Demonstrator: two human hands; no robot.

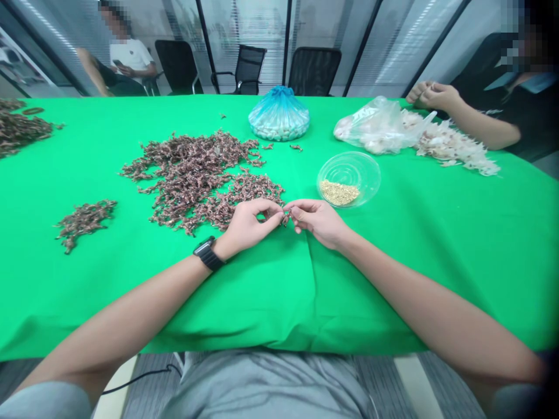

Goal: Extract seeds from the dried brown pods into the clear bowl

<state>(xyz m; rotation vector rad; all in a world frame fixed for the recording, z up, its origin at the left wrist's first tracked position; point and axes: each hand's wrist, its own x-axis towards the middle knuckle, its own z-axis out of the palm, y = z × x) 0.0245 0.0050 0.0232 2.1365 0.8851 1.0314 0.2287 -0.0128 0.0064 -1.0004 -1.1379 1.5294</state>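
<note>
Both hands meet over the green tablecloth, just in front of the big pile of dried brown pods. The left hand and right hand each pinch one small brown pod between thumb and fingertips (other fingers curled in). Just beyond the right hand stands a clear plastic bowl holding yellowish seeds.

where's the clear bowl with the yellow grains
In the head view the clear bowl sits on the green cloth right of centre, just beyond the right hand and right of the big brown pile.
</note>
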